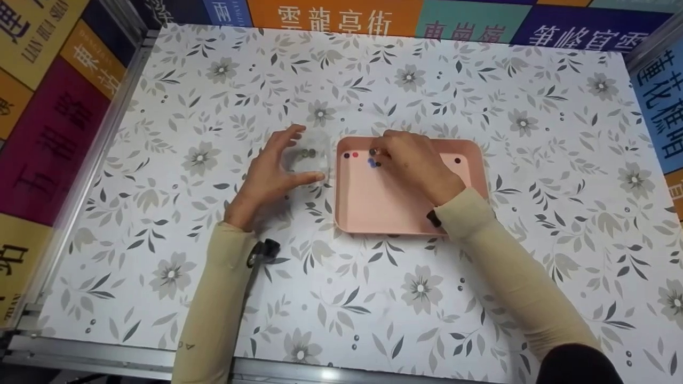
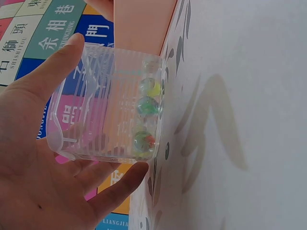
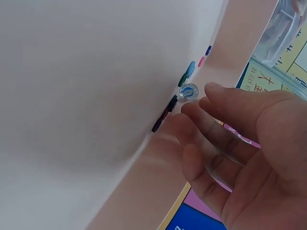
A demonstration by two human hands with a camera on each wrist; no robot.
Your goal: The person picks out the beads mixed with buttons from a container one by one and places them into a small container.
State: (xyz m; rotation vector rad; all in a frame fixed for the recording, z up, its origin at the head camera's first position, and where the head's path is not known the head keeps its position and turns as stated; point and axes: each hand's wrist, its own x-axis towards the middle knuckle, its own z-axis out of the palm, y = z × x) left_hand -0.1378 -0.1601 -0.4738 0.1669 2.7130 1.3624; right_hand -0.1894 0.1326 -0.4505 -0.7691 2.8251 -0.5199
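A clear plastic box (image 2: 103,108) with several glass marbles (image 2: 147,105) in its bottom stands left of the pink tray (image 1: 395,213). My left hand (image 1: 269,168) holds the box from the left, thumb on one side and fingers on the other. Over the tray's far part, my right hand (image 1: 413,160) reaches down with bent fingers. A clear marble with a blue core (image 3: 188,91) lies just off its fingertips, a small gap showing between them. Small flat discs lie around there: a pink disc (image 1: 355,154), a navy disc (image 1: 347,156) and a blue disc (image 1: 372,161), plus darker ones.
Another dark disc (image 1: 457,160) lies at the tray's right side. The tray's raised walls surround the discs. A white floral cloth (image 1: 320,298) covers the table, and colourful panels with lettering (image 1: 336,16) stand along its far and side edges.
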